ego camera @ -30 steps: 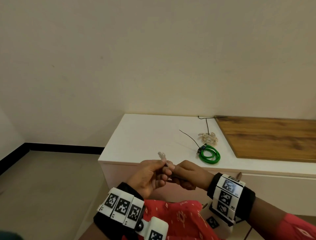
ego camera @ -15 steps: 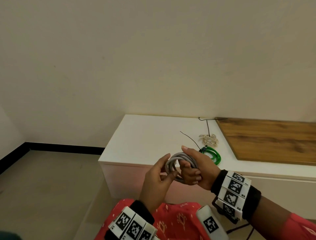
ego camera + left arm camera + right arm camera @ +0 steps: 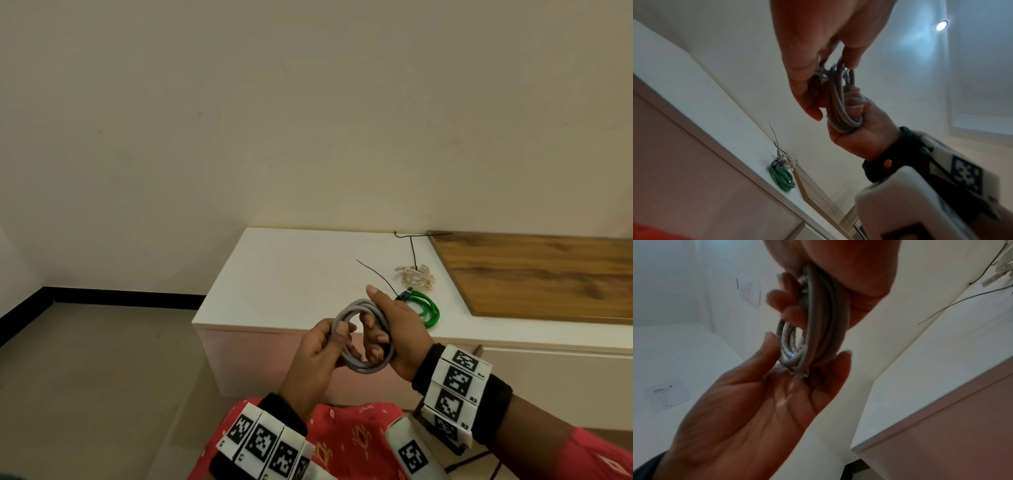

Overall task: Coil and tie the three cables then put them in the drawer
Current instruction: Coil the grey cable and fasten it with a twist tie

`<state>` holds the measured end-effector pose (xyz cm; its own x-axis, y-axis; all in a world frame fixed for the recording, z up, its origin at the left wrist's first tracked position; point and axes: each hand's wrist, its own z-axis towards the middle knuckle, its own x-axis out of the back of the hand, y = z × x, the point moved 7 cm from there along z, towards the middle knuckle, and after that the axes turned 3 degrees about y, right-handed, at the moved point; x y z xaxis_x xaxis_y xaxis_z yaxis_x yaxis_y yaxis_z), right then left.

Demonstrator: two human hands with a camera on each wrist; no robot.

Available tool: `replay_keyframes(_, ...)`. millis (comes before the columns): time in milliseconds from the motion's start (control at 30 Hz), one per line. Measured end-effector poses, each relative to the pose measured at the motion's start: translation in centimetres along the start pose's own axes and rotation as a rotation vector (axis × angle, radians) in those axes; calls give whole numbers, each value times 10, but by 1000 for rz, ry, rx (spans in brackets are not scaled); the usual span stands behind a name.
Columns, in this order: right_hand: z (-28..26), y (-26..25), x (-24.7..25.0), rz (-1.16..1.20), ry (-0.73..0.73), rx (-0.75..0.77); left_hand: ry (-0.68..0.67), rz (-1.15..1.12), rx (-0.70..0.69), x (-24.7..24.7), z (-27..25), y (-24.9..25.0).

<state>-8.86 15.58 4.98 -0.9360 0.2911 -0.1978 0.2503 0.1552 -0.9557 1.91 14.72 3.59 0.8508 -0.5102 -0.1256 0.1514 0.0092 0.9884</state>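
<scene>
1. I see my right hand [image 3: 399, 329] curled around the coiled gray cable [image 3: 363, 337], held above my lap.
2. My left hand [image 3: 318, 353] pinches the coil's opposite side.
3. Green cable [image 3: 426, 308] and white cable [image 3: 416, 275] lie on the tabletop [image 3: 291, 274].

Gray cable [image 3: 363, 337] ends hidden by hands.

Green coil [image 3: 425, 308] beside bare cabinet top [image 3: 291, 270]

A plain indoor room, likely a home or a bare recording space. A low white cabinet [image 3: 284, 274] with a wooden top panel [image 3: 548, 274] stands against a cream wall [image 3: 308, 120] (black skirting, grey tiled floor [image 3: 96, 377]).
</scene>
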Motion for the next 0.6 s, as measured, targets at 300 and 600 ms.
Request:
replay_keyframes(300, 3, 3, 7, -74, 79, 61, -71, -134, 114, 1, 8, -11)
replay_keyframes(600, 18, 18, 15, -148, 117, 45, -145, -5, 114, 2, 23, -16)
